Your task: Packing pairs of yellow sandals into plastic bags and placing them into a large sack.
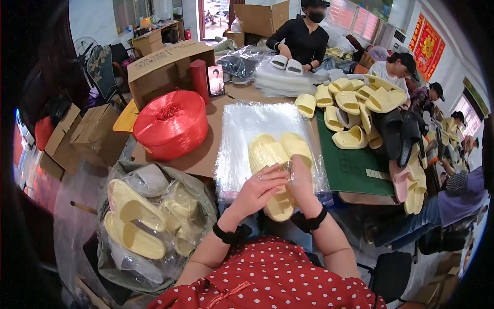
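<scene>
A pair of pale yellow slide slippers (268, 150) lies partly over a stack of clear plastic bags (242, 129) in front of me. The slippers' near ends hang past the table edge, and clear film shows around them. My left hand (261, 186) rests across the slippers from the left, its fingers stretched toward my right hand. On the right side, my right hand (300, 181) is closed around the slippers' edge, with crinkled film at its fingers. Its fingertips are partly hidden.
A red roll of plastic twine (171, 125) sits left, by an open cardboard box (170, 67) and a phone (216, 81). A sack (198, 226) of bagged slippers stands lower left. Loose slippers (347, 103) pile up on a green board (345, 170) at right. Co-workers (303, 38) are beyond.
</scene>
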`<state>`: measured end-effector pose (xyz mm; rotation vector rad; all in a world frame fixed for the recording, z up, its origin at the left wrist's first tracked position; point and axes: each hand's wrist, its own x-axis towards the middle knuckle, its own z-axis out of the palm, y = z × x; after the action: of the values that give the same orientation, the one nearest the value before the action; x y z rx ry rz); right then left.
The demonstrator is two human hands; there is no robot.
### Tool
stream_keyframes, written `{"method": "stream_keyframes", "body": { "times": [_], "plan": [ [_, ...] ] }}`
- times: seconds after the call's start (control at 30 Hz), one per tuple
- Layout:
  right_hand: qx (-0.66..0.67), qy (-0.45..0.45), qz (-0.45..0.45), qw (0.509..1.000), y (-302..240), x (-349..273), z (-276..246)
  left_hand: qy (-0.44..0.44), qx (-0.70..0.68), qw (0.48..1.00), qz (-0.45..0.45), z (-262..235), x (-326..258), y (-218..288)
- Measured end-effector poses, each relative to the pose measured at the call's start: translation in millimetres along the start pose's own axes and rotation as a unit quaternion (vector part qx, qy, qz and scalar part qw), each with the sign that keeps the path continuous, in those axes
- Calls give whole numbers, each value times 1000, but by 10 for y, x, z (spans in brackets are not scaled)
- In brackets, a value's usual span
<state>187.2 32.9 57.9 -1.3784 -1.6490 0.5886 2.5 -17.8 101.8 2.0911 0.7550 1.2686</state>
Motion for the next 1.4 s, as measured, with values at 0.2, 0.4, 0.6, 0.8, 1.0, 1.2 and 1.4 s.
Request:
{"method": "stream_keyframes", "body": {
  "times": [0.2,0.4,0.6,0.8,1.0,1.2,1.4],
  "plan": [
    [-213,62,-138,965,-2,579,343,-27,-121,992,-33,-97,-65,37],
    [-144,159,-96,972,-148,1037,597,16,-86,995,-54,-284,-96,30],
    [-128,69,-151,978,-92,514,617,104,208,956,-180,-265,-249,-62],
    [2,-126,35,991,-547,-535,-378,126,244,927,-256,-297,-589,-284],
    [-28,172,40,984,-147,-536,-883,163,102,919,-345,-282,-592,-248],
    [-91,80,143,982,111,-498,-847,188,-13,925,-329,-261,-639,-322],
    [53,62,105,991,362,-628,-920,222,-91,899,-367,-303,-684,-361]
  ]
}}
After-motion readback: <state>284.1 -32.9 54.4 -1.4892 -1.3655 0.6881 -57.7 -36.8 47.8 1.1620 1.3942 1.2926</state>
